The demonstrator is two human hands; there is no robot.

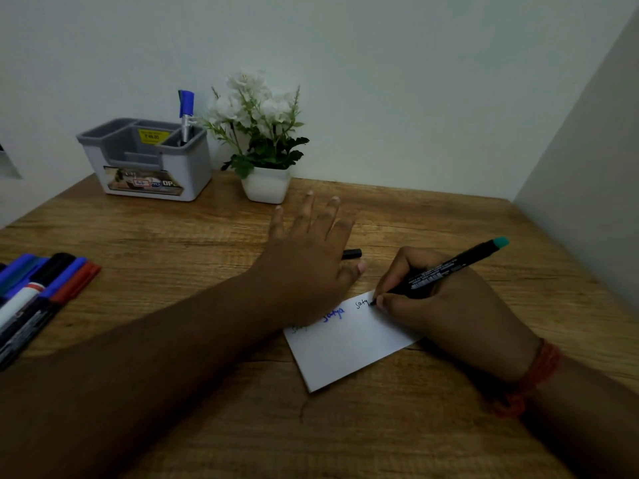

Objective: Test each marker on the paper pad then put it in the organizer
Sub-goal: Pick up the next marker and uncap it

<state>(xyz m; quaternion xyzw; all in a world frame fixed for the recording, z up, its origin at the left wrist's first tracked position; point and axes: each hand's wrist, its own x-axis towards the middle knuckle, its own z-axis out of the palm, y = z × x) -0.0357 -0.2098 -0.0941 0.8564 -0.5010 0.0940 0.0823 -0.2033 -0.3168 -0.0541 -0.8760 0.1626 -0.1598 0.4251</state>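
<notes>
My right hand grips a black marker with a teal end, its tip touching the white paper pad where black writing follows blue and green words. My left hand lies flat with straight fingers, its heel pressing the pad's upper left corner. A black cap lies on the table just beyond my left hand. The grey and white organizer stands at the back left with one blue-capped marker upright in it. Several capped markers lie at the left edge.
A white pot of white flowers stands right of the organizer against the wall. The wooden table meets a wall at the back and another wall on the right. I wear a red thread on my right wrist.
</notes>
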